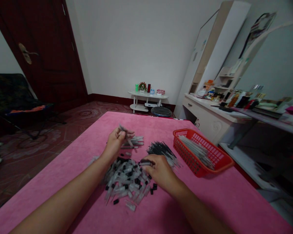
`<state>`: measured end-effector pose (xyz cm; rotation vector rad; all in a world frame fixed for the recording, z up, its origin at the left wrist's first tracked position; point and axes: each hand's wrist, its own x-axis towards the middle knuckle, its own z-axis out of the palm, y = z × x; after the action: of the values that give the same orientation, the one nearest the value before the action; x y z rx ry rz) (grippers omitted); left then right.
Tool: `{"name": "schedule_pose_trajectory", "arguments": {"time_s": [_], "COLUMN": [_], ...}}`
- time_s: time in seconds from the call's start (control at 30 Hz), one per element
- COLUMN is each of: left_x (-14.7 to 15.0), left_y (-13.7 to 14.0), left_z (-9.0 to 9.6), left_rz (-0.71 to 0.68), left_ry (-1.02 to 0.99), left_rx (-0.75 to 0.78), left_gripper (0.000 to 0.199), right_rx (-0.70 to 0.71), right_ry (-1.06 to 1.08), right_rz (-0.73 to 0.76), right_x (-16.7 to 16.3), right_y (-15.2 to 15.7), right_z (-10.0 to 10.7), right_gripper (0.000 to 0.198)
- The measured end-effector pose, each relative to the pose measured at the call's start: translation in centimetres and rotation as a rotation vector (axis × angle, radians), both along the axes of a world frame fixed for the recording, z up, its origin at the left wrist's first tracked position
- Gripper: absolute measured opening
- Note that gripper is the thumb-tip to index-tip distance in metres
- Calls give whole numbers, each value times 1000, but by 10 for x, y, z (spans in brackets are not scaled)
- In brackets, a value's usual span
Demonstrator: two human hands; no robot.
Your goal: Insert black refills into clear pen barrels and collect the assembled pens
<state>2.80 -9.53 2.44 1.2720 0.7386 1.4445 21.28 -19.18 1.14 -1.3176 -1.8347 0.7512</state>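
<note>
My left hand (pixel 117 138) is closed around several slim, translucent pen barrels, held above the pink cloth. Just beyond it lies a small stack of similar pen barrels (pixel 136 141). My right hand (pixel 158 167) pinches a small clear piece with a dark end, which looks like a pen cap (pixel 146 163), at the edge of a heap. That heap of clear and black pen caps (pixel 127 182) spreads between my forearms. To the right of the heap, a bundle of thin pen refills (pixel 162 151) with black ends lies fanned out on the cloth.
A red plastic basket (pixel 219 168) with pale pen barrels (pixel 197 151) inside stands on the right of the pink-covered table (pixel 93 217). Beyond it is a white dresser (pixel 210 120) crowded with bottles. A low white stand (pixel 139 107) is by the far wall, a dark folding chair (pixel 12 91) at left.
</note>
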Motion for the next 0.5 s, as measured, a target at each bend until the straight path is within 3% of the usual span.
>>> {"name": "schedule_pose_trajectory", "arguments": {"time_s": [0.13,0.23,0.3,0.37,0.5], "left_x": [3,5,8,13,22], "left_y": [-1,-1,-4,-7,-17], "left_z": [-2,-4,-5,-5,-6], "left_rz": [-142,-167,-180,-205,-262], "left_ry": [-259,-320,-327,-318,-307], "left_rx": [-199,-303,-338,-345,-343], "left_gripper": [16,9,7,7,9], "right_rx": [-52,-23,-51,-125,-218], "right_ry": [79,123,213,322,416], "right_rz": [100,71,-27,-107,-85], "right_x": [-10,-9,-6,-1,5], "right_y": [-8,-7,-3,2,7], "right_z": [0,4,5,5,6], "right_gripper": [30,21,15,21,39]}}
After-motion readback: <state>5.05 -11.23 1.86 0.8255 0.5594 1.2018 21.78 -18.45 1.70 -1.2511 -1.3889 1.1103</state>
